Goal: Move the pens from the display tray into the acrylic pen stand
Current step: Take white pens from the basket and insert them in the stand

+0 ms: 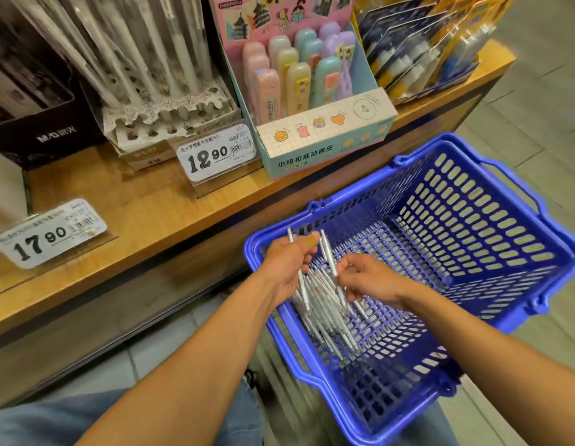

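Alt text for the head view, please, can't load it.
Both hands, left hand and right hand, grip white pens over a pile in a blue basket, below a wooden shelf holding a pen stand.

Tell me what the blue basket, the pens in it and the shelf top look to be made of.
Blue basket: moulded plastic, slightly glossy; its walls and floor are a slotted grid. Pens: likely plastic barrels, silvery-white with a sheen; blur hides detail. Shelf top: wood or wood-look laminate, warm brown with a visible grain, satin finish; which one I cannot tell.
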The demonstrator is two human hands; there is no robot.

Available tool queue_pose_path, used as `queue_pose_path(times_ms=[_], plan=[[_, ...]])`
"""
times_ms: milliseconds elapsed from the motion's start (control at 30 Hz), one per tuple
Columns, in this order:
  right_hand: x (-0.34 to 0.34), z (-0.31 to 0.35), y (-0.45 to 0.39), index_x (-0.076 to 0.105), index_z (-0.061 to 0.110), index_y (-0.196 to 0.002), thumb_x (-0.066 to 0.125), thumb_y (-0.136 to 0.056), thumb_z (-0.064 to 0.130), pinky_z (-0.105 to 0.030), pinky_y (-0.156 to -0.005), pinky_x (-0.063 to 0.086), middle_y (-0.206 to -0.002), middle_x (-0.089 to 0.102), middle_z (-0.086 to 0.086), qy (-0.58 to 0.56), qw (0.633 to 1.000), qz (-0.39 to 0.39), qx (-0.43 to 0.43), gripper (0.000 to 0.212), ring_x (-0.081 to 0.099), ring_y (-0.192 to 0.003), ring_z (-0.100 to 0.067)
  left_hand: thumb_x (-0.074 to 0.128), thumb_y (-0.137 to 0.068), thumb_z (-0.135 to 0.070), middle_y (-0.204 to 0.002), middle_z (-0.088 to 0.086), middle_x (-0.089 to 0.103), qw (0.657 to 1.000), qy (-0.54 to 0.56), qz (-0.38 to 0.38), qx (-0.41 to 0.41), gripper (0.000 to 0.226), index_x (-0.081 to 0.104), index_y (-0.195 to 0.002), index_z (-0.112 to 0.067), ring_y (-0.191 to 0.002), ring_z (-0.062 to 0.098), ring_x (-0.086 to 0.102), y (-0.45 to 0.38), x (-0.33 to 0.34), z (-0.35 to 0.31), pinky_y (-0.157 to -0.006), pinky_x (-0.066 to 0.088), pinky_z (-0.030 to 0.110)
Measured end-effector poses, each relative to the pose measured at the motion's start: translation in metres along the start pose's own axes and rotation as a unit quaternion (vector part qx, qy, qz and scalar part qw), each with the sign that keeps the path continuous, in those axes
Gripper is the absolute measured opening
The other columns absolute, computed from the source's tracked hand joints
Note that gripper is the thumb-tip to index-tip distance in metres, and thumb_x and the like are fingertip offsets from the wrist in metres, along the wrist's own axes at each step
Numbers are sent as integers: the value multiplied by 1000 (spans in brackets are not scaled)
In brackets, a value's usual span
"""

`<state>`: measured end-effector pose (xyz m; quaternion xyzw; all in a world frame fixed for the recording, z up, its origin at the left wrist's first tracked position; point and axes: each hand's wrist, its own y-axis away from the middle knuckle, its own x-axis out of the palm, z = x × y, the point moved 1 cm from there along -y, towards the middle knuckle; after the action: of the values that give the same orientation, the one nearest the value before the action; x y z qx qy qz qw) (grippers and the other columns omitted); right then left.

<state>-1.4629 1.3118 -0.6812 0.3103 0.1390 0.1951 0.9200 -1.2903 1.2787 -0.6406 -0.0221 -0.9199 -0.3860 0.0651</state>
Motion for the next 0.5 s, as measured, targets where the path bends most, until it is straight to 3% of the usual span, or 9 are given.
queue_pose_path(times_ms=[200, 367, 433, 500], plan=[[27, 6, 14, 57, 10, -88, 69, -87, 7, -21, -50, 45, -60, 61, 4, -37, 996, -5, -86, 13, 58, -53, -12, 62, -95, -10, -75, 7, 62, 999, -21, 26, -14, 11, 62, -85, -7, -59, 11, 48, 2, 1, 2, -50, 35, 21], [4, -8, -6, 64, 10, -91, 67, -91, 26, -24, -58, 49, -80, 72, -1, -17, 994, 107, 5, 16, 65, -66, -14, 56, -100, -14, -71, 3, 59, 999, -9, 10, -32, 14, 56, -86, -12, -67, 14, 54, -2, 0, 5, -60, 41, 29], [-17, -25, -30, 61, 8, -88, 65, -92, 23, -29, -60, 51, -88, 71, -9, 8, 997, 27, 75, 16, 63, -68, -16, 53, -102, -16, -69, 4, 57, 998, 22, 23, -48, 13, 54, -90, -11, -63, 16, 59, -3, 0, 4, -63, 48, 35], [-30, -48, -52, 55, 8, -80, 58, -94, 9, -40, -63, 52, -81, 61, -13, 97, 983, -88, 132, 14, 55, -68, -20, 52, -103, -17, -68, 3, 59, 997, 33, 38, -60, 8, 53, -97, -11, -61, 16, 66, -2, 0, 3, -67, 55, 40]])
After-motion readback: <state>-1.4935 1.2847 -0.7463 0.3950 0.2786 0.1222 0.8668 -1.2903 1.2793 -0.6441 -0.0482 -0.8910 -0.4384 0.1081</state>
